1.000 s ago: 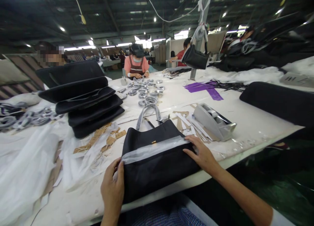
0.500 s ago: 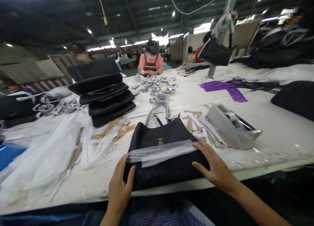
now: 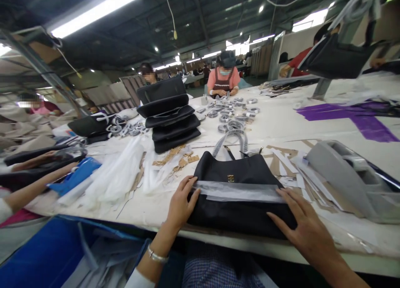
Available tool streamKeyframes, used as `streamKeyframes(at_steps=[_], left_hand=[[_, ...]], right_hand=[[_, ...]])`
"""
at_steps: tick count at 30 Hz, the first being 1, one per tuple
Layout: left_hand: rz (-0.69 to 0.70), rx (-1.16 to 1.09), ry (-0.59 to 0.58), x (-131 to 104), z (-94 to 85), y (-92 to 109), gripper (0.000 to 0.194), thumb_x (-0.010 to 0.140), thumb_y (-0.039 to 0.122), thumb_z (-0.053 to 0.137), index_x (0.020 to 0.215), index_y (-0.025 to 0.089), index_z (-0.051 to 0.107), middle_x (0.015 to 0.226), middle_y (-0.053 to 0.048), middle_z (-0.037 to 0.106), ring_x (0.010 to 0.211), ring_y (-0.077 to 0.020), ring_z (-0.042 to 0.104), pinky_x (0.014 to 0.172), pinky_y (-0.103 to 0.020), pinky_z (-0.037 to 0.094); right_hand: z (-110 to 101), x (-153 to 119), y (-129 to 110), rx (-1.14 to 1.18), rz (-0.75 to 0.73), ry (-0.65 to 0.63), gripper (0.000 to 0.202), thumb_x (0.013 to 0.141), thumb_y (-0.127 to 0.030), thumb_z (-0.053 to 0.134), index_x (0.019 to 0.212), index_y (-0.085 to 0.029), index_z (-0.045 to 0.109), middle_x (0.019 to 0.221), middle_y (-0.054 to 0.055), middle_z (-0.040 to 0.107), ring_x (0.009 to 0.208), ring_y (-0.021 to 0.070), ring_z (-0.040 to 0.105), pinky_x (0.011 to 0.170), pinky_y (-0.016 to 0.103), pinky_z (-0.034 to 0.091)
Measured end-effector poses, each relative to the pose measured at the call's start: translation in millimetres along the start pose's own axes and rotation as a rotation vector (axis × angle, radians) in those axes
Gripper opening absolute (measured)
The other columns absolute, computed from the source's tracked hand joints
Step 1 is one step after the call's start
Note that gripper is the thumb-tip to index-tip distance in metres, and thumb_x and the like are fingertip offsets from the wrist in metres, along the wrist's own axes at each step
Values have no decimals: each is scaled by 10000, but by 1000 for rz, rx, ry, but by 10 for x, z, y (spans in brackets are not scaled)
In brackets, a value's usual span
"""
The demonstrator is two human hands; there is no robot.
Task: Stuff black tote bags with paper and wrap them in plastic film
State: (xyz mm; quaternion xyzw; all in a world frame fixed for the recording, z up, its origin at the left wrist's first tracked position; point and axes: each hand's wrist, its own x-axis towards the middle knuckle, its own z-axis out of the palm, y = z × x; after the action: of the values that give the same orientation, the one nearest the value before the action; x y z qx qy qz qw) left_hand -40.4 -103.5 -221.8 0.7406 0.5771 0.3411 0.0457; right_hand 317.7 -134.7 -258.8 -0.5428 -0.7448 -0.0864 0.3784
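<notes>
A black handbag (image 3: 231,217) lies at the near edge of the white table, its wrapped handles (image 3: 233,140) pointing away from me. Across its front, below a gold clasp (image 3: 230,178), runs a strip of clear plastic film (image 3: 240,191). My left hand (image 3: 183,202) rests on the bag's left side at the film's end, thumb apart from the fingers. On the right side, my right hand (image 3: 301,219) lies with spread fingers over the other end of the film. Neither hand is closed round anything.
Stacked black bags (image 3: 175,121) stand beyond white wrapping (image 3: 115,171). A grey tape dispenser (image 3: 350,180) is at right, near paper strips (image 3: 306,175). Another person's arms (image 3: 34,188) reach in at left above a blue bin (image 3: 40,254). A person (image 3: 223,78) sits opposite.
The view has turned left, bringing the blue bin and another person's arms into sight. My hands stay at the bag's sides, with the left fingers slightly further over its edge.
</notes>
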Motion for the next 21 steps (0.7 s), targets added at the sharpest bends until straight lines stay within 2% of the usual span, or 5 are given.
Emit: streamKeyframes(at_steps=[6,10,14,17,21], left_hand=[[-50,-18,48,-37,61,-71,173,984,312,479,992,240,636,1267,-66,614,1185,-227,597,1030,-408,494],[30,97,57,149,-55,178,255,977,329,497,1203,251,584,1375,-73,577,1267,-248,545,1081,-454,448],[253,165,-144,328,-29,278,416,986,370,480,1383,245,495,1472,-57,502,1401,-244,409,1185,-483,314],[203,202,-263,335,93,136,500,991,458,445,1425,211,466,1520,-79,435,1438,-261,345,1173,-489,333],[100,180,-316,299,201,-22,581,1003,505,379,1491,190,369,1533,-85,410,1428,-229,367,1172,-442,349]], right_hand=[[64,-88,91,6,-8,-9,610,958,-567,449,1453,-211,420,1417,119,496,1303,320,487,1150,484,354],[-113,85,-121,-39,-8,-12,585,956,-515,455,1456,-213,428,1544,124,354,1377,371,390,1137,568,326],[-196,400,-382,-72,-229,-81,582,961,-412,480,1504,-237,363,1578,89,323,1435,350,298,1170,581,238],[-15,491,-336,-140,-372,-206,603,964,-471,474,1497,-206,378,1527,110,416,1417,333,340,1158,575,248],[278,368,-97,-216,-359,-291,653,971,-550,403,1495,-159,380,1520,136,417,1405,332,359,1127,579,281]])
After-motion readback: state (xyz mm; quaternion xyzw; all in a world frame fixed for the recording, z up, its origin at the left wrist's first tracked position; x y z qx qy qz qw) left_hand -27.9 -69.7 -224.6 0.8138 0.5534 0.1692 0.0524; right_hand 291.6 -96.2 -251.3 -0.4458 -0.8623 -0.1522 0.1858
